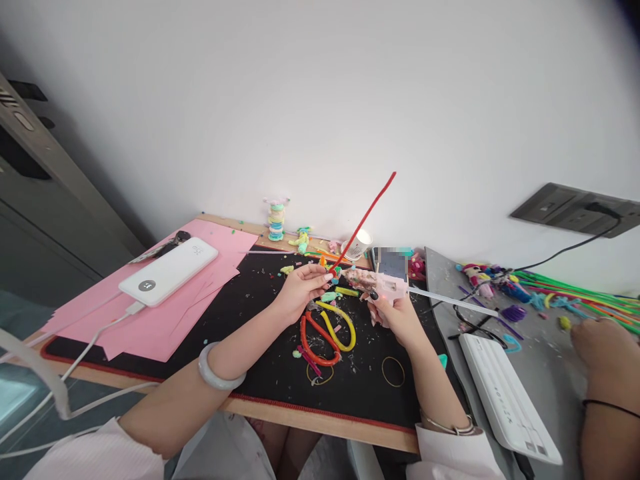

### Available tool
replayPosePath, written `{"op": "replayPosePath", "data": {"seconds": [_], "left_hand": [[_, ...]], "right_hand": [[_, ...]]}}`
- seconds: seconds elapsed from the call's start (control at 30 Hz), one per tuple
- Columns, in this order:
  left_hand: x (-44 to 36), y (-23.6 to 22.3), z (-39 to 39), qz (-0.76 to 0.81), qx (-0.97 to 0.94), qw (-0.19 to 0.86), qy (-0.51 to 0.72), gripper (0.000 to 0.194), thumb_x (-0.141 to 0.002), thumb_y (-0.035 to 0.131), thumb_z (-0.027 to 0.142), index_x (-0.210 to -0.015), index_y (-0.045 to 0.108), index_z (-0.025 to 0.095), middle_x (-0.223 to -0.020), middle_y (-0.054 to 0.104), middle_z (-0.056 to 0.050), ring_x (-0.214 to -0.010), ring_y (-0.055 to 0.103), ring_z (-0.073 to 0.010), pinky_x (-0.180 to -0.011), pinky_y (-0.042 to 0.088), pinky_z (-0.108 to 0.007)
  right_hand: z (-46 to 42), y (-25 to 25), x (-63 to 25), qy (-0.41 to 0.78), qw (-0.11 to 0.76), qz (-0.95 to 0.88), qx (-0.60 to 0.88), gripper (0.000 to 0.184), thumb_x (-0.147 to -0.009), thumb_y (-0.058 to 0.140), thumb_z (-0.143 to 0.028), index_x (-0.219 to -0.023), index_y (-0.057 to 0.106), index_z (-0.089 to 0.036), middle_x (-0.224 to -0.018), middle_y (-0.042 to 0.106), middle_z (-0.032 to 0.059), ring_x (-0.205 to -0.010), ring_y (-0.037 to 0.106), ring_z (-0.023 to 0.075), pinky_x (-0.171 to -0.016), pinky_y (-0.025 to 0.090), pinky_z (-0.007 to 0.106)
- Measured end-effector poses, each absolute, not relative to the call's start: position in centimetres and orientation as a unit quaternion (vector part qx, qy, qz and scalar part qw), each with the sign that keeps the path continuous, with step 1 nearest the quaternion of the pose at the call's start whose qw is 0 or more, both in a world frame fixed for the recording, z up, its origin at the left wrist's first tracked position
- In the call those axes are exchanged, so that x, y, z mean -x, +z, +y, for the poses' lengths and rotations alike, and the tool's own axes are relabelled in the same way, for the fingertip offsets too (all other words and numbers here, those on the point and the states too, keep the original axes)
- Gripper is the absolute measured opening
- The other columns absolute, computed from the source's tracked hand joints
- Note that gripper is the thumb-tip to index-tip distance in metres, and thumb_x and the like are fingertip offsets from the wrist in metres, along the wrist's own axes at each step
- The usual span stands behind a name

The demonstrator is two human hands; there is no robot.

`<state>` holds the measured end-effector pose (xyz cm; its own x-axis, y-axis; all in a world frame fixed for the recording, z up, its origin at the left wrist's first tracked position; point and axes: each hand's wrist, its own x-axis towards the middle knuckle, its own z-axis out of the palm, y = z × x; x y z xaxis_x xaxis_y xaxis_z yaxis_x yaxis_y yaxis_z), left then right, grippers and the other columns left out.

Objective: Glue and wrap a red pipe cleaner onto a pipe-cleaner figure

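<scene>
Between the thumb and fingers of my left hand (303, 292) is the lower end of a red pipe cleaner (367, 213), which slants up to the right. My right hand (393, 315) is wrapped round the handle of a pale pink glue gun (393, 285). Its smeared nozzle points left, close to my left fingertips; whether it touches the pipe cleaner I cannot tell. A long white glue stick (450, 301) sticks out of the gun's back. Below the hands, scissors with orange (320, 361) and yellow (353, 340) handle loops lie on the black mat (265, 360).
Pink paper sheets (150, 333) and a white power bank (170, 273) lie at left. Behind the hands stand a paper cup (359, 245) and a striped stack (276, 221). At right are another white power bank (510, 400), pipe cleaners (590, 297) and another person's hand (605, 347).
</scene>
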<state>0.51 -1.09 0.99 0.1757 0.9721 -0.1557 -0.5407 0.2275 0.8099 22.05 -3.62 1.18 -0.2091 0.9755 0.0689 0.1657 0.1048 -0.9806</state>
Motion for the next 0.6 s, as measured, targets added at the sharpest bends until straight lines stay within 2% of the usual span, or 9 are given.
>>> {"op": "replayPosePath", "data": {"seconds": [0.3, 0.6], "left_hand": [[-0.83, 1.35, -1.27, 0.323, -0.222, 0.763, 0.514, 0.017, -0.064, 0.074, 0.006, -0.075, 0.063, 0.014, -0.061, 0.063, 0.003, -0.052, 0.058, -0.0049, -0.052, 0.049, -0.015], [-0.87, 1.38, -1.25, 0.324, -0.200, 0.768, 0.515, 0.015, -0.067, 0.070, 0.002, -0.075, 0.063, 0.013, -0.060, 0.063, 0.002, -0.051, 0.059, -0.0052, -0.050, 0.048, -0.015]], "right_hand": [[-3.68, 0.37, -21.76, 0.408, 0.429, -0.631, 0.502, 0.035, -0.079, 0.056, -0.049, -0.093, 0.058, -0.016, -0.055, 0.048, -0.0023, -0.045, 0.041, 0.0094, -0.041, 0.031, 0.021], [-3.88, 0.77, -21.35, 0.355, 0.420, -0.672, 0.496, 0.043, -0.082, 0.053, -0.042, -0.114, 0.057, -0.013, -0.054, 0.047, -0.0024, -0.046, 0.040, 0.0097, -0.043, 0.033, 0.021]]}}
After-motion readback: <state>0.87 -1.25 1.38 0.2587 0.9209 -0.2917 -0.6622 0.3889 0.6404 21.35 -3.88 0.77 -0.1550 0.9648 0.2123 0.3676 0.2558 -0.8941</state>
